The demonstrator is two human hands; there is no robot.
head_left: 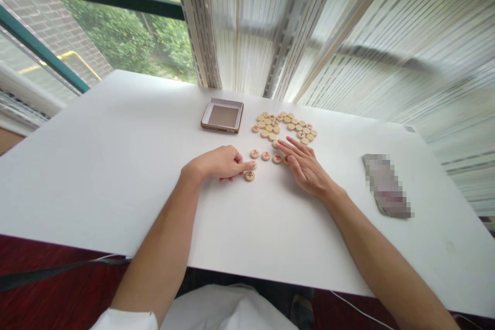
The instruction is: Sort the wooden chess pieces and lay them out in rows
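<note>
My left hand (226, 161) is closed, fingers curled and thumb at a wooden Chinese chess piece (253, 165), which it partly covers. Just below that lies a piece with a black character (249, 176). Red-marked pieces (265, 155) form a short row between my hands; the rightmost piece (285, 160) is half hidden by my right thumb. My right hand (307, 167) is spread, palm down, its fingertips at a blank-faced piece (275, 143). Beyond it sits a loose cluster of pieces (268, 121), most of them blank side up.
An open shallow box (205, 125) stands behind my left hand. A blurred-out flat object (386, 185) lies to the right on the white table (116, 165). Blinds (247, 26) and a window are along the far edge.
</note>
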